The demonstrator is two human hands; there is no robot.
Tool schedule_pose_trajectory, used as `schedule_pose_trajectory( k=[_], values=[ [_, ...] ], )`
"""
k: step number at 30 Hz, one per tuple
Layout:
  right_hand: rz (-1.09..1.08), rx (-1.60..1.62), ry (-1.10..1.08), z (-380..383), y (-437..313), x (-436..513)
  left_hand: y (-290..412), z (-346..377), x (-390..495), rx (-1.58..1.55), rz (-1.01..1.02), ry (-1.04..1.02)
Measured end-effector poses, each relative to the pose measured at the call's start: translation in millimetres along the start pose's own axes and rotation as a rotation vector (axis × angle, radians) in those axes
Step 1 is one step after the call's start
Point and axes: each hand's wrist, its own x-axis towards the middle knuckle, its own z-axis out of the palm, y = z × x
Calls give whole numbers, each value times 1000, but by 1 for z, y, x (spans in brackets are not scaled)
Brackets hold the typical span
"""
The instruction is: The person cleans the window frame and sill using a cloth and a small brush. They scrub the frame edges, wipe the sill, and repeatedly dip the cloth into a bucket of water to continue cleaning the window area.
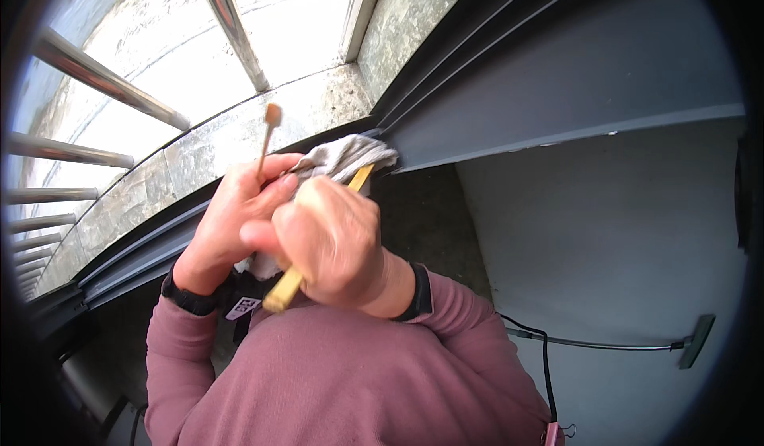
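My right hand (334, 240) is closed around a flat yellow stick (283, 291), probably wood or bamboo, which slants across the fist. The stick's far end lies against a crumpled grey-white cloth (343, 150). My left hand (224, 219) pinches that cloth between thumb and fingers, just beside the right fist. A thin brown stick (268, 130) with a broader, blurred end juts up from the left hand near the base of its thumb. More cloth hangs below, partly hidden by both hands. Both hands are above the inner side of a dark window track (143, 255).
Metal bars (233, 28) stand beyond a stained stone sill (173, 171). A dark grey frame panel (567, 70) runs to the upper right. At right, a long-handled flat-headed tool (695, 341) is by a pale surface (567, 237). A black cable (546, 374) hangs beside my right sleeve.
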Motion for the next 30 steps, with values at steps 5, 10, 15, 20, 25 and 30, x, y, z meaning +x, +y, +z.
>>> schedule_pose_trajectory(
  k=[5,10,15,20,25,30],
  values=[
    [-190,-65,-33,8,10,-10,-8,4,18,72,53,-39],
    [-304,79,-73,-3,3,-18,-20,-1,-1,161,117,55],
    [-301,91,-205,-10,-14,-8,-23,-6,-15,-19,109,85],
    [-257,103,-245,7,6,12,-19,-9,1,-90,-42,34],
    [-250,87,-375,12,31,22,-14,-7,9,-301,120,-91],
    [-61,-160,-392,29,26,35,-14,-4,4,-340,101,14]
  ],
)
